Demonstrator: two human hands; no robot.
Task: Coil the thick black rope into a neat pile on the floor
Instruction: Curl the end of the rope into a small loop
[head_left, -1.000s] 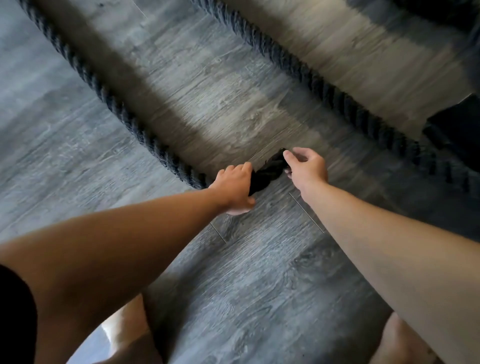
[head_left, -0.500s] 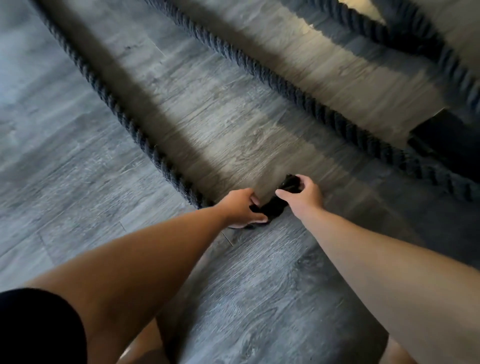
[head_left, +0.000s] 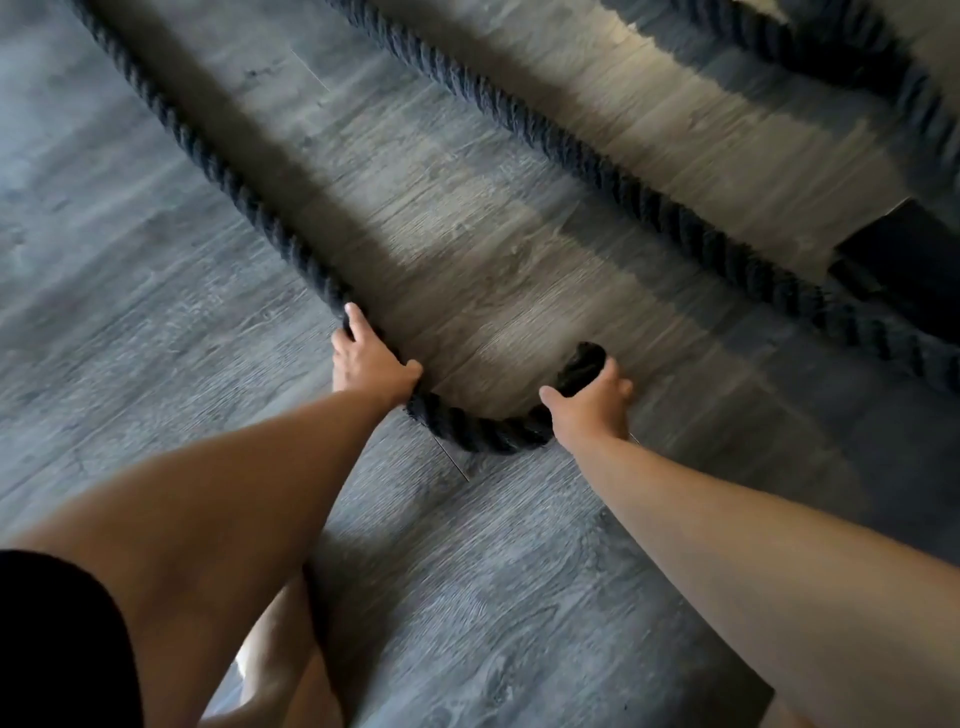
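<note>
The rope (head_left: 483, 434) lies on the grey plank floor (head_left: 156, 270); both hands grip it low in the middle of the view. The left hand (head_left: 371, 358) lies over the rope where a long run comes down from the upper left; the thumb wraps the rope's right side, the forefinger (head_left: 356, 316) stretches up along the strand, and the other fingers are hidden on the far side. The right hand (head_left: 592, 402) is closed round the rope just short of its end (head_left: 587, 358); the thumb sits on the left of the rope, the curled fingers on the right, and the blunt end pokes out beyond the knuckles, pointing away from the person. Between the two hands the rope sags toward the person in a short U-shaped bend flat on the floor, the first curve of a coil; no pile is formed yet. A second run (head_left: 571, 150) crosses the floor diagonally from top centre to the right edge, well apart from the hands; a third stretch (head_left: 831, 57) curves in the upper right corner. A dark object (head_left: 909, 270) sits at the right edge, too dim to tell what it is.
</note>
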